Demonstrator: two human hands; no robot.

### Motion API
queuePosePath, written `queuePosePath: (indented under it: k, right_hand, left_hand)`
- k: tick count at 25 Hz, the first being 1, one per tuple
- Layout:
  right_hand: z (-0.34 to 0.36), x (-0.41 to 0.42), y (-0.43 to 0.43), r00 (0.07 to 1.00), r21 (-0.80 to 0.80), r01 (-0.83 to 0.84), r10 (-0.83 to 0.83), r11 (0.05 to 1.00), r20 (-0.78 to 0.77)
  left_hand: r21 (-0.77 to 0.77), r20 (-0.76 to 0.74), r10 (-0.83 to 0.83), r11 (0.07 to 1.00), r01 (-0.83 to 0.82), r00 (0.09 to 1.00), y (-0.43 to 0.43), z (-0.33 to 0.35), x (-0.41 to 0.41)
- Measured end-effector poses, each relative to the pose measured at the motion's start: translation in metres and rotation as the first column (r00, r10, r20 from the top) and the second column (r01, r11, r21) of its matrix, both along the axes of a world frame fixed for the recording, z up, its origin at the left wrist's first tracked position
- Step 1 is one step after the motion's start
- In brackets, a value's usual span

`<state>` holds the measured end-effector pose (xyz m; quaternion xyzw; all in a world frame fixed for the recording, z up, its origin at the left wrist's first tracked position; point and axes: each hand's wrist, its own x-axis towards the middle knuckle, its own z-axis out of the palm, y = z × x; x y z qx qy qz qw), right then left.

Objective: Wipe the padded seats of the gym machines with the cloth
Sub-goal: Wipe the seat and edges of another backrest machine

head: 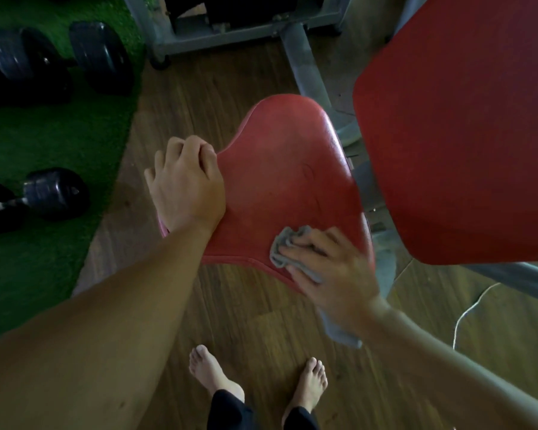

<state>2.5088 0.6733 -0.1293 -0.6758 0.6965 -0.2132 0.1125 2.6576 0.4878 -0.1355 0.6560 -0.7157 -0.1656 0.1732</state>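
A red padded seat (pixel 288 169) of a gym machine fills the middle of the view. My left hand (pixel 185 184) grips its left edge, fingers curled over the rim. My right hand (pixel 330 271) presses a bunched grey cloth (pixel 284 246) onto the seat's near right corner, fingers spread over it. Part of the cloth hangs below my wrist. A larger red pad (pixel 466 125) stands tilted at the right, above the seat.
Grey machine frame tubes (pixel 305 63) run behind and under the seat. Black dumbbells (pixel 53 54) lie on green turf (pixel 44 144) at the left. My bare feet (pixel 212 377) stand on the wooden floor below the seat. A thin white cord (pixel 466 311) lies on the floor at the right.
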Motion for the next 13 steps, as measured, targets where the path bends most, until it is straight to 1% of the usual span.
queuePosePath:
  k: [1, 2, 4, 5, 6, 8, 9, 10, 11, 12, 13]
  right_hand:
    - [-0.001, -0.015, -0.002, 0.999, 0.015, 0.024, -0.023, 1.0, -0.042]
    - [-0.003, -0.028, -0.007, 0.991, 0.019, 0.131, -0.13, 0.991, -0.037]
    - [-0.004, -0.035, -0.016, 0.931, 0.062, 0.359, -0.362, 0.931, 0.043]
    - [-0.004, -0.026, -0.014, 0.913, 0.065, 0.402, -0.405, 0.913, 0.042]
    - [-0.004, -0.016, -0.007, 0.929, 0.051, 0.367, -0.369, 0.929, 0.022]
    - [-0.002, -0.011, 0.007, 0.982, 0.04, 0.186, -0.187, 0.982, 0.021]
    - [0.0, -0.02, 0.005, 0.993, 0.039, 0.119, -0.12, 0.992, 0.007]
    - [0.001, -0.032, -0.004, 0.994, 0.039, 0.107, -0.106, 0.994, -0.02]
    - [0.0, -0.042, -0.018, 0.988, 0.039, 0.152, -0.15, 0.988, -0.046]
    - [-0.003, -0.05, -0.037, 0.967, 0.028, 0.252, -0.251, 0.967, -0.035]
    - [-0.005, -0.053, -0.056, 0.923, 0.035, 0.383, -0.384, 0.923, 0.021]
  left_hand:
    - [-0.001, 0.004, 0.003, 1.0, -0.003, 1.0, -0.001, 0.0, 0.0]
    - [-0.002, 0.012, 0.006, 1.0, -0.006, 1.0, -0.001, 0.0, -0.001]
    - [0.003, 0.021, 0.007, 1.0, -0.007, 1.0, -0.002, 0.0, -0.001]
    - [0.008, 0.017, 0.003, 1.0, -0.003, 1.0, -0.002, 0.0, -0.001]
    - [0.012, 0.012, -0.002, 1.0, 0.002, 1.0, -0.002, 0.001, -0.002]
    - [0.008, 0.016, -0.006, 1.0, 0.006, 1.0, -0.001, 0.001, -0.002]
    - [0.003, 0.018, -0.009, 1.0, 0.009, 1.0, -0.001, 0.001, -0.002]
    - [-0.003, 0.02, -0.016, 1.0, 0.016, 1.0, -0.001, 0.002, -0.002]
    - [-0.01, 0.024, -0.022, 1.0, 0.023, 0.999, 0.0, 0.002, -0.002]
    - [-0.015, 0.031, -0.025, 1.0, 0.025, 0.999, -0.001, 0.002, -0.002]
    - [-0.017, 0.035, -0.025, 1.0, 0.026, 0.999, -0.001, 0.001, -0.002]
